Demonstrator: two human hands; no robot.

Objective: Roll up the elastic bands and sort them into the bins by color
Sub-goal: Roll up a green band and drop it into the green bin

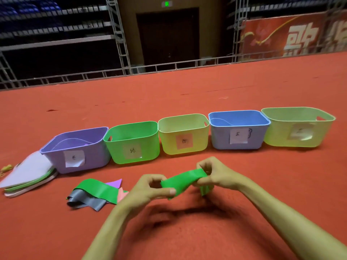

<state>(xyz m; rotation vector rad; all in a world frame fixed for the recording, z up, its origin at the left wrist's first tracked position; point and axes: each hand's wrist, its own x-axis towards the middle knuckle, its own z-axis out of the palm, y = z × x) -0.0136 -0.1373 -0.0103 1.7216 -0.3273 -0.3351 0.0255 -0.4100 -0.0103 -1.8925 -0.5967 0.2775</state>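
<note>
left hand (150,188): fingers curled in, thumb pressed down on one end of the green band (180,182), so it's a proper pinch, nothing spread.

right hand (214,173): fingers bunched tight and curled, pinching the other end. A bit of band hangs out below this hand.

green band: stretched between the two hands, up off the carpet (244,91), in front of the green bin (150,147) and a little to its right, nearer the person.

green bin: second from the left in the row of five. Only the inner walls show, so can't tell what's at the bottom.

purple bin (93,158): touching the green bin's left side. A purple band (75,140) is curved along the inside.

yellow bin (169,141): right up against the green bin's right side. Contents can't be seen from this angle.

blue bin (219,137): two places right of the green bin, with a blue band (220,121) lying inside.

pale bin (276,134): furthest right from the green bin. Inside is hidden.

labels (132,151): a paper slip on each bin front, handwriting too blurry to read.

pile (95,192): loose bands on the carpet in front of the green bin and slightly left. Green on top, grey under it, purple and pink bits poking out.

stack (28,173): flat sheets on the floor, left of the green bin, past the purple one.
</note>
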